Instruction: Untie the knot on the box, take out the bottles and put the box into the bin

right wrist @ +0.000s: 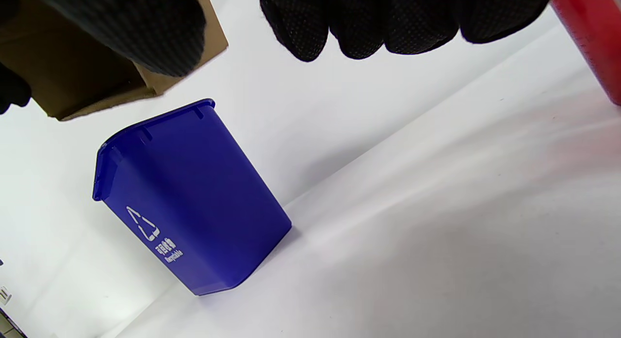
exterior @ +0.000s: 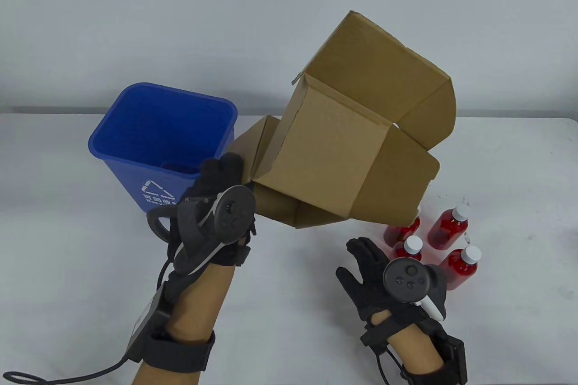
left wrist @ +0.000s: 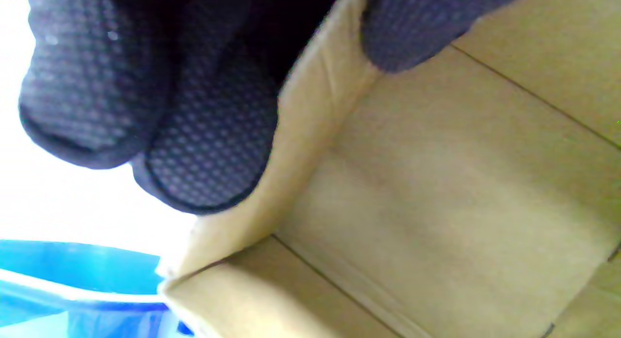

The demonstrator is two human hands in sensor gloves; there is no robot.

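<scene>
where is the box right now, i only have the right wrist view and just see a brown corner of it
Observer: The box is lifted off the table, tilted, its flaps open, just right of the blue bin.
Operator: who's holding it
Observer: The left hand pinches one wall, thumb inside and fingers outside.
Operator: bottles still in it
Observer: What the left wrist view shows of the inside is bare cardboard. Four red bottles stand on the table beside the open right hand.

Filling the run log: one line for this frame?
stage: box to bin | left hand: holds box flap, lifted | right hand: free | bottles: out on table | bin: upright
</scene>
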